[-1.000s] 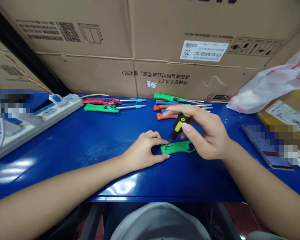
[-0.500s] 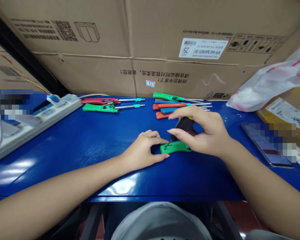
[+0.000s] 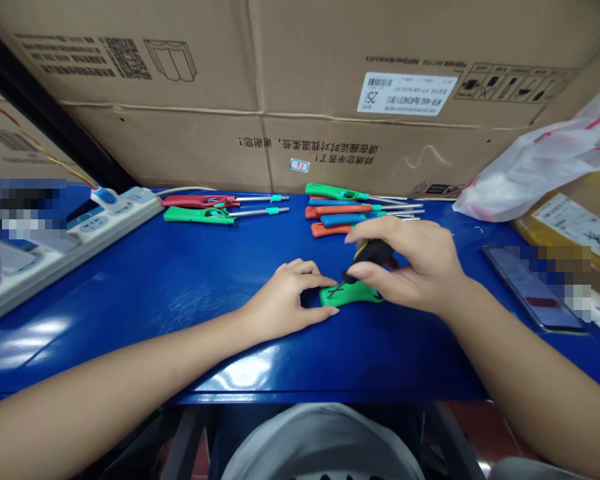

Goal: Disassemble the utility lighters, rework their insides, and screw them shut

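A green lighter handle (image 3: 349, 294) lies flat on the blue table (image 3: 180, 287). My left hand (image 3: 286, 297) pinches its left end against the table, fingers closed on it. My right hand (image 3: 409, 263) grips a small black and yellow screwdriver (image 3: 369, 257), whose thin tip touches the top of the green handle near its left end. The screwdriver leans low, handle to the right.
Several long-nosed lighters (image 3: 350, 212) in green, red and blue lie behind my hands; two more lighters (image 3: 215, 207) sit to the left. A white power strip (image 3: 85, 230) is at far left, a phone (image 3: 535, 290) and plastic bag (image 3: 540, 167) at right. Cardboard boxes (image 3: 290, 93) wall the back.
My right hand has tilted the screwdriver from steep to nearly flat and turned it in the fingers. The left hand and the green handle have stayed in place.
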### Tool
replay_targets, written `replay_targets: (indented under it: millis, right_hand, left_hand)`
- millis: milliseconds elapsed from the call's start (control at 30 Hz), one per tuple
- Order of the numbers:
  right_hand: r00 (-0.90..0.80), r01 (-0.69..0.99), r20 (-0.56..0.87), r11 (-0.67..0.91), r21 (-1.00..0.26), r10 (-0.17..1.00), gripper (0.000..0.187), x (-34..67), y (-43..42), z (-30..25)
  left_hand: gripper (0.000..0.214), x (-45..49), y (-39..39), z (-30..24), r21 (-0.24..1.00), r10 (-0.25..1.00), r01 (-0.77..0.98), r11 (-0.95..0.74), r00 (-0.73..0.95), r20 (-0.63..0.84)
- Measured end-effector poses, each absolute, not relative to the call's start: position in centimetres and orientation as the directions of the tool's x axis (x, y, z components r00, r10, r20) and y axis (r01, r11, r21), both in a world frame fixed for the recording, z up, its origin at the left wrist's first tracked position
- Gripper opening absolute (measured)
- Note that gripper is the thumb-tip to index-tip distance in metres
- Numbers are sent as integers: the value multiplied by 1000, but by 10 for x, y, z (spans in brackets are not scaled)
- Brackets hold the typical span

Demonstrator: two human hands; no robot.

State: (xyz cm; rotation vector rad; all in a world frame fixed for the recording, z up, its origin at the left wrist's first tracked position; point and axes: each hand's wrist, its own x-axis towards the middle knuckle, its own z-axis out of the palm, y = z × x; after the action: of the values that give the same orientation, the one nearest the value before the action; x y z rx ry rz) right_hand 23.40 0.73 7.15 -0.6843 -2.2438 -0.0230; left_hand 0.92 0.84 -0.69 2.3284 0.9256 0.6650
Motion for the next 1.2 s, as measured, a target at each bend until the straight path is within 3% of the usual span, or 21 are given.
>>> replay_targets:
  millis: [133,267,333,367,467,533,600,667,767,967,1067,1133,1200]
  right_hand:
    - [-628,351,596,866,-357,500,36,232,4,75]
    - [-565,453,716,879,-146,410,9,230,7,69]
    - [-569,496,718,864,-90,401,9,231,7,70]
    - [-589,499,683,859,-111,431,12,232,7,71]
    - [-661,450,520,841,-302,540,46,235,4,78]
    - [-675,415,467,817,-400,572,54,236,2,80]
    - [-648,426,509,823,-375,567,46,235,2,79]
    - [-606,476,588,836,-272,536,32,234,3,76]
    - [-582,532,635,828,-177,509,27,233,3,77]
    - [-668,352,543,859,-371,509,38,234,-2,83]
    - [-594,443,641,863,-244,486,11,232,-1,78]
    - [-582,501,676,854,-139,451,12,230,-1,77]
    - [-618,499,642,858,-125,453,12,230,-1,79]
  left_hand:
    - [34,9,9,-6,651,730,453,-609,642,235]
    - [34,9,10,-7,647,726,452,-614,645,239]
    - [34,10,10,-7,644,727,455,-615,643,240]
    - [34,10,10,-8,644,727,455,-615,643,241]
    - [36,10,9,-7,648,726,451,-614,645,239]
    - [36,10,9,-6,645,730,460,-610,643,231]
    - [34,10,9,-5,639,735,471,-608,638,229]
    - [32,10,9,-5,639,735,469,-609,637,232]
    - [32,10,9,-6,643,727,453,-618,640,248]
    - [33,10,9,-6,652,726,448,-612,645,239]
    - [33,10,9,-6,638,725,459,-618,647,237]
    - [33,10,10,-6,633,722,461,-622,650,237]
    - [32,9,9,-6,635,719,453,-626,650,245]
